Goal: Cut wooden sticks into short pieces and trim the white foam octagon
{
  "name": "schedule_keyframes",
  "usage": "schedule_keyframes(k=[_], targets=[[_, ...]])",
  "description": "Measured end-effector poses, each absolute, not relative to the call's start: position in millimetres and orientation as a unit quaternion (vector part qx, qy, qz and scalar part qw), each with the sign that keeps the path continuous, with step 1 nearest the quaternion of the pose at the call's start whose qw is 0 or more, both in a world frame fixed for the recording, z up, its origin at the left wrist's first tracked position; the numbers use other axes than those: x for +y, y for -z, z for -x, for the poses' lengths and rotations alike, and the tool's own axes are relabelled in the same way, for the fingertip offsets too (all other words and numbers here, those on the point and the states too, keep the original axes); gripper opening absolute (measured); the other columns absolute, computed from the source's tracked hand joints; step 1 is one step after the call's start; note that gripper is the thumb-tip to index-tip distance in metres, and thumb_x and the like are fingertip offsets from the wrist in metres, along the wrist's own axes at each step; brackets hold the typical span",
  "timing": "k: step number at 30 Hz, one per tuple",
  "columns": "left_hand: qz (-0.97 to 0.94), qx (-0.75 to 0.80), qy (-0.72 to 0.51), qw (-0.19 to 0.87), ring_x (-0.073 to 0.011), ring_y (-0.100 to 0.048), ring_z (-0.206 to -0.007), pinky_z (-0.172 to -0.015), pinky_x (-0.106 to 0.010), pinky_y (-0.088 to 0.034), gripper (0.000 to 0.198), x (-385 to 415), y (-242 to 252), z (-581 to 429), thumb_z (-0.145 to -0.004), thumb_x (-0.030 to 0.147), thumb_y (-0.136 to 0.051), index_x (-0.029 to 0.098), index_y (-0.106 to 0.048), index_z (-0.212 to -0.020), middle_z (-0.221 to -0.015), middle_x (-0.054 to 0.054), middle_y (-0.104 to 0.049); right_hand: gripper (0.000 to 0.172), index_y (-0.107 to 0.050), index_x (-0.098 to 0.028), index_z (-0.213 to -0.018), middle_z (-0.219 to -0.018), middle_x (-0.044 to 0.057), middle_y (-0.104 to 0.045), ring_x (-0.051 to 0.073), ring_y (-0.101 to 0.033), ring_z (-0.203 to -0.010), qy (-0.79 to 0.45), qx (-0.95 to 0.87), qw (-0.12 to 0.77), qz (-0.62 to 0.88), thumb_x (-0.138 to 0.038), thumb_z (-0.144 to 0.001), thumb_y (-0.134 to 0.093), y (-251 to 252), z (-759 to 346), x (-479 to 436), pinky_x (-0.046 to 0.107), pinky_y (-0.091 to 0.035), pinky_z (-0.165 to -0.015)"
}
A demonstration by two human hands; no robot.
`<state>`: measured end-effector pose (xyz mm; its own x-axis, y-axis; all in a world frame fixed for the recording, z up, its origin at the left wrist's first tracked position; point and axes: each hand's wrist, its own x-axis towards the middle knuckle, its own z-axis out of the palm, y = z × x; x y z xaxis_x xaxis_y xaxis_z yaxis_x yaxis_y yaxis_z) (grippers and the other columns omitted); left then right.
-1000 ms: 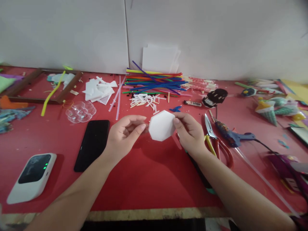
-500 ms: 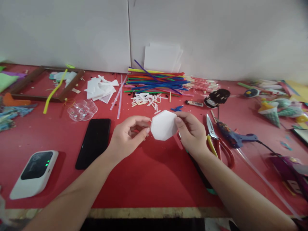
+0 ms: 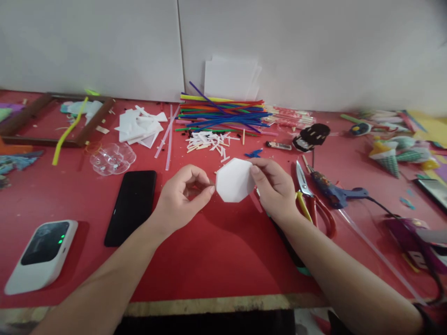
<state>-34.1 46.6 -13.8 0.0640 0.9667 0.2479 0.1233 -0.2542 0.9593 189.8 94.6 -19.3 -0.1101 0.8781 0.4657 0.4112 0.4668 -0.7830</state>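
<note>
A white eight-sided piece (image 3: 234, 180), apparently paper or card, is held up over the middle of the red table. My right hand (image 3: 274, 188) pinches its right edge, thumb in front and fingers behind. At the left edge, my left hand (image 3: 186, 197) has its thumb and fingertips drawn together in a pinch. Whether anything is between those fingertips is too small to tell. Just beyond the piece are short white and pale sticks (image 3: 209, 142) in a loose heap. Scissors with red and yellow handles (image 3: 310, 200) lie right beside my right hand.
Coloured pipe cleaners (image 3: 223, 114) lie at the back, near white sheets (image 3: 230, 77) against the wall. A black phone (image 3: 131, 207) and a white device (image 3: 42, 256) are on the left. A glue gun (image 3: 337, 190) with its cord and a dark brown model (image 3: 312, 137) stand right.
The view has shifted slightly, so the table's things appear a little further left. My left fingertips have closed together more beside the white piece; my right hand keeps its hold.
</note>
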Motion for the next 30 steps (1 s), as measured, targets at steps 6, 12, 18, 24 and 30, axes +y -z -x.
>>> schedule_keyframes(k=[6,12,18,24,30], targets=[[-0.620,0.443,-0.505,0.404,-0.0094,-0.063,-0.075,-0.071,-0.021,-0.054,0.012,45,13,34,-0.087,0.015,-0.065,0.021,-0.055,-0.089,-0.084,0.002,-0.061,0.019,-0.072,-0.025,-0.104,-0.090,0.001,-0.074,0.015,-0.067,-0.076,-0.220,-0.712,0.478,0.465,-0.037,-0.098,-0.057,17,-189,92,0.027,-0.054,-0.065],[-0.639,0.478,-0.490,0.350,-0.0109,-0.064,-0.075,-0.071,-0.024,-0.054,0.015,46,17,34,-0.086,0.016,-0.064,0.022,-0.050,-0.088,-0.084,0.002,-0.064,0.016,-0.071,-0.026,-0.106,-0.092,0.002,-0.075,0.015,-0.068,-0.076,-0.212,-0.723,0.497,0.430,-0.033,-0.097,-0.060,14,-191,87,0.026,-0.055,-0.065],[-0.617,0.510,-0.506,0.322,-0.0145,-0.068,-0.083,-0.074,-0.027,-0.054,0.022,48,21,34,-0.085,0.019,-0.065,0.023,-0.043,-0.084,-0.084,0.002,-0.062,0.049,-0.058,-0.025,-0.137,-0.122,0.008,-0.072,0.021,-0.071,-0.100,-0.259,-0.765,0.465,0.362,-0.028,-0.090,-0.070,22,-192,88,0.033,-0.060,-0.083],[-0.629,0.539,-0.483,0.284,-0.0095,-0.057,-0.065,-0.060,-0.023,-0.044,0.025,45,15,33,-0.082,0.017,-0.063,0.023,-0.039,-0.077,-0.077,0.004,-0.060,0.058,-0.053,-0.028,-0.143,-0.126,0.006,-0.072,0.020,-0.074,-0.098,-0.134,-0.818,0.446,0.337,-0.021,-0.088,-0.070,17,-192,86,0.030,-0.061,-0.085],[-0.618,0.579,-0.479,0.231,-0.0091,-0.051,-0.057,-0.055,-0.020,-0.041,0.023,48,11,31,-0.075,0.015,-0.065,0.023,-0.044,-0.074,-0.064,0.007,-0.053,0.062,-0.051,-0.028,-0.144,-0.107,0.003,-0.078,0.017,-0.075,-0.079,0.036,-0.846,0.446,0.289,-0.019,-0.087,-0.071,3,-187,77,0.025,-0.062,-0.074]])
